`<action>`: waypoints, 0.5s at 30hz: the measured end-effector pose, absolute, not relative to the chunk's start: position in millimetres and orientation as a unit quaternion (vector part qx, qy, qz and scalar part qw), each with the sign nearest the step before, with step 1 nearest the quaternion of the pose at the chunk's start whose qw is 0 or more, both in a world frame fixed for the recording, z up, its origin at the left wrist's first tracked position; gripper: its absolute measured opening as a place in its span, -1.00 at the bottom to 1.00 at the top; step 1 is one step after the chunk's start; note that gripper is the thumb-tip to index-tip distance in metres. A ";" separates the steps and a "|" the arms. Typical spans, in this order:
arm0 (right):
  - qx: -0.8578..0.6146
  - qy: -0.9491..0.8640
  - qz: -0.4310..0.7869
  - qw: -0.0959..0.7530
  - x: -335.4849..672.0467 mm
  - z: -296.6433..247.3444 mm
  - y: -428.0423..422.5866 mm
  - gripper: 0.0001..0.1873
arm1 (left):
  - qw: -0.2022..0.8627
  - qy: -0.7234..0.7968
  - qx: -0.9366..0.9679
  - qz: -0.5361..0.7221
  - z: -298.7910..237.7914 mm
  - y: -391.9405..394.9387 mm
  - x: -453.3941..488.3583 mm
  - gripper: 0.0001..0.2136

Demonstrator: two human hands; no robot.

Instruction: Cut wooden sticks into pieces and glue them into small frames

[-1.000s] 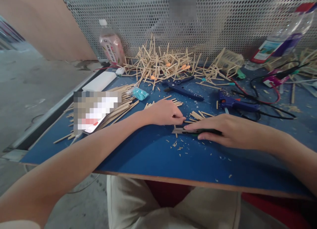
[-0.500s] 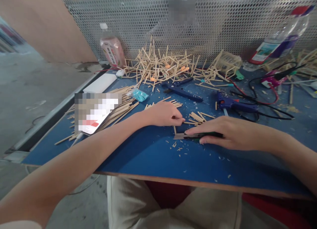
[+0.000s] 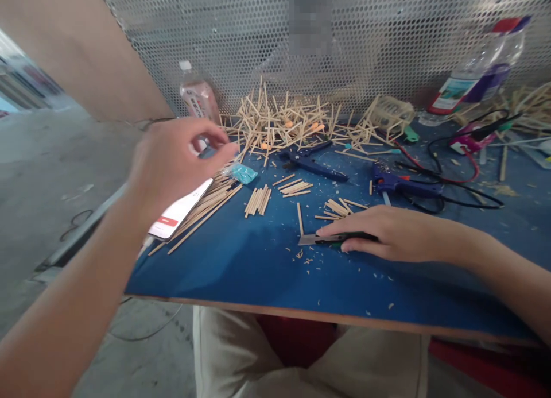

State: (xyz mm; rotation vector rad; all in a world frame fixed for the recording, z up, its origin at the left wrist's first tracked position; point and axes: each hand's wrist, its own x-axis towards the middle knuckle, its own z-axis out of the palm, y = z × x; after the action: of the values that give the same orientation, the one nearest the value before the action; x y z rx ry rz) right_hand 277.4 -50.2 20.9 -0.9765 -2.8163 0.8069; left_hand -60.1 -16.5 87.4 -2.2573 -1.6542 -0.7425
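My left hand (image 3: pixel 181 157), a little blurred, is raised over the phone (image 3: pixel 181 211); its fingers are curled, the thumb and forefinger tips close together, with nothing visible in them. My right hand (image 3: pixel 387 234) rests on the blue table, closed around a utility knife (image 3: pixel 344 237) whose blade points left. Against the blade's tip lies the lower end of a short wooden stick (image 3: pixel 300 217). Cut sticks (image 3: pixel 258 201) form a small row left of it, with another group (image 3: pixel 297 186) behind. More short sticks (image 3: pixel 336 207) lie just beyond my right hand.
Long sticks (image 3: pixel 215 205) lie beside the phone, near a blue packet (image 3: pixel 244 173). Blue pliers (image 3: pixel 316 163) and a glue gun (image 3: pixel 404 185) with cables sit farther back. A tangled stick pile (image 3: pixel 279 119) and bottles (image 3: pixel 458 91) stand by the perforated metal panel (image 3: pixel 241 36).
My left hand has left the short stick and moved left and up, over the phone. The stick stays at the blade, and the cut rows are uncovered. My right hand keeps the knife in place.
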 end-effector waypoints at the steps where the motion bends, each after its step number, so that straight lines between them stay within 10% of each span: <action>1: -0.318 -0.910 0.264 0.028 277.8 21.0 -50.5 -0.55 | 0.133 -0.607 -0.747 -0.237 85.8 -18.2 -77.1 -0.50; 5: -0.325 -0.905 0.272 0.032 279.0 21.0 -50.8 -0.55 | 0.095 -0.725 -0.674 -0.105 60.3 -25.3 -128.7 -0.16; 15: -0.328 -0.905 0.271 0.019 278.2 22.2 -50.9 -0.53 | -0.033 -0.750 -0.661 -0.022 37.1 -35.0 -136.8 -0.11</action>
State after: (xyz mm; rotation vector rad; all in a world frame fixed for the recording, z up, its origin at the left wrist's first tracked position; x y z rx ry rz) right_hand 278.2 -50.9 22.2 -1.0186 -2.8090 0.8416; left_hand -136.8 -35.0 37.1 -2.1205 -2.4051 -0.0700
